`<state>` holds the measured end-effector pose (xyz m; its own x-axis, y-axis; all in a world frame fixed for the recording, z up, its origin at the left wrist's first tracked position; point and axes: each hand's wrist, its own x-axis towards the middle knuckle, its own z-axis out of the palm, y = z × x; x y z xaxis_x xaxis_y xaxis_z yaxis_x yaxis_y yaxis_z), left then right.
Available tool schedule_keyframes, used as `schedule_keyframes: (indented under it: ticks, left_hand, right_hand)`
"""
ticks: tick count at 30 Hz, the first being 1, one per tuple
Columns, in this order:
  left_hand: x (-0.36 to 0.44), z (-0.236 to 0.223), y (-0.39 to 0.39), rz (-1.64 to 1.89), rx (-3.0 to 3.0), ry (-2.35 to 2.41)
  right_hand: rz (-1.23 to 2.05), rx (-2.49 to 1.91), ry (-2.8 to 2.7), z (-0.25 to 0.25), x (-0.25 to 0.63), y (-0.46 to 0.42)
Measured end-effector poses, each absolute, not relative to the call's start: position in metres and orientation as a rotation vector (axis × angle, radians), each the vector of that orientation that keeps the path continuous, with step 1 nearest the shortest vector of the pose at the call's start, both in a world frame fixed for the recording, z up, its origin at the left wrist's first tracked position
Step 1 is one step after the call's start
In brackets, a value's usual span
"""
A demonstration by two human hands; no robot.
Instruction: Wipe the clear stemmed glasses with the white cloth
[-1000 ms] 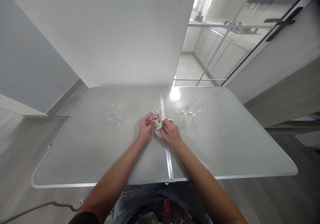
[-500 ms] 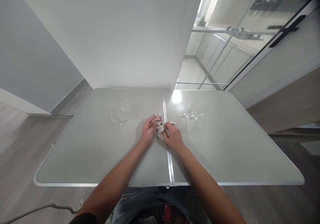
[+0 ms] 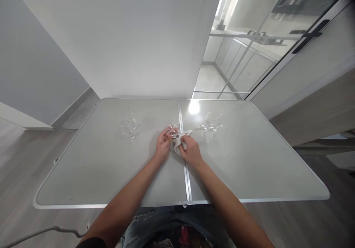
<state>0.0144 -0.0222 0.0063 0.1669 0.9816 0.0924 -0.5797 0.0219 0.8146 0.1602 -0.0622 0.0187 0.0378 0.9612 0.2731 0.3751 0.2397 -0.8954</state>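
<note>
Over the middle of the table, my left hand (image 3: 163, 142) is closed around the bowl of a clear stemmed wine glass (image 3: 172, 130). The glass lies tilted, its stem side toward my right hand (image 3: 190, 148). That hand pinches a white cloth (image 3: 178, 147), which wraps the glass's lower part, so the stem and foot are mostly hidden. On the left part of the table stand several clear glasses (image 3: 129, 126). To the right of the seam are more clear stemmed glasses (image 3: 212, 122), close together.
The grey table (image 3: 244, 166) has a pale metal rim and a metal seam (image 3: 186, 181) down its middle. A white wall (image 3: 133, 55) rises behind it. At the back right is a glass-paned door (image 3: 238, 63). A grey cable (image 3: 55, 228) runs at the lower left.
Both hands stay at the glass with the cloth around its lower part. The cloth's free edge beside my right hand has shifted slightly. The whole view has tilted a little.
</note>
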Motion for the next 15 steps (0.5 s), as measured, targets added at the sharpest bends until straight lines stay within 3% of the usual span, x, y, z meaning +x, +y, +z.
schedule_keyframes:
  ticks: [2,8,10,15]
  left_hand:
    - [0.0145,0.0076,-0.0225,1.329,0.848,0.602]
    - [0.0161,0.0158,-0.0255,1.293,0.837,0.574]
    - [0.0159,0.0153,-0.0250,1.292,0.843,0.567]
    - [0.0129,0.0091,-0.0208,1.320,0.866,0.599]
  right_hand:
    - [0.742,-1.314,-1.524,0.0198,0.1593,-0.0627]
    - [1.581,-1.002,-1.060,0.0242,0.1660,-0.0597]
    - [1.506,-1.024,-1.072,0.0230,0.1660,-0.0603]
    - [0.749,-1.287,-1.521,0.0183,0.1585,-0.0658]
